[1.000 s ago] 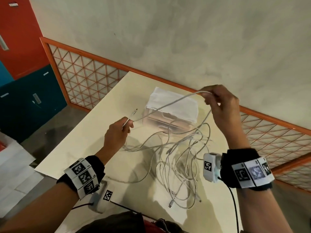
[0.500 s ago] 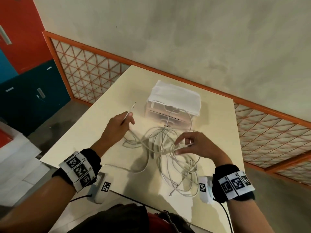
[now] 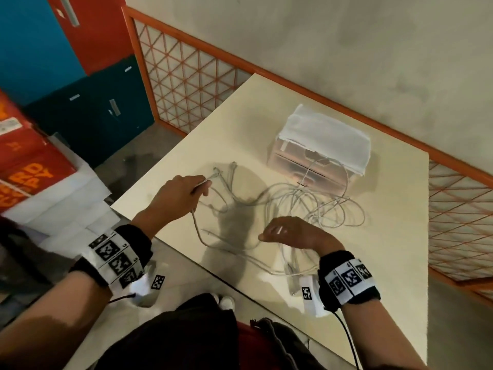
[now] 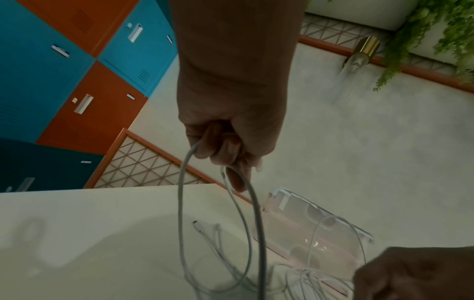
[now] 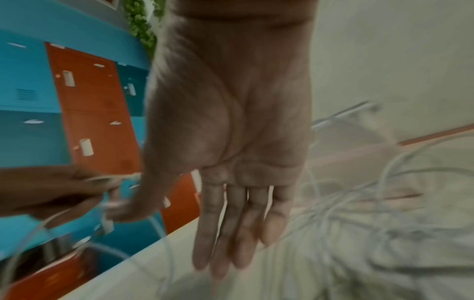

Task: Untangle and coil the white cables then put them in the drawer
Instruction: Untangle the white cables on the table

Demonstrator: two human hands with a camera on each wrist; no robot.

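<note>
A loose tangle of white cables lies on the cream table, in front of a clear plastic drawer unit with a white cloth on top. One cable loop leans against the unit's front. My left hand grips a cable near its plug end, and the cable hangs from my fist in a long loop. My right hand hovers over the near part of the tangle. The right wrist view shows its fingers straight and holding nothing.
Blue and orange lockers stand at the left. An orange lattice railing runs behind the table and along its right side. An orange box and white sheets lie on the floor left of the table's near corner.
My right hand let go of the cable it held up high, came down and moved toward the near edge. The lifted cable dropped onto the pile. My left hand keeps its grip.
</note>
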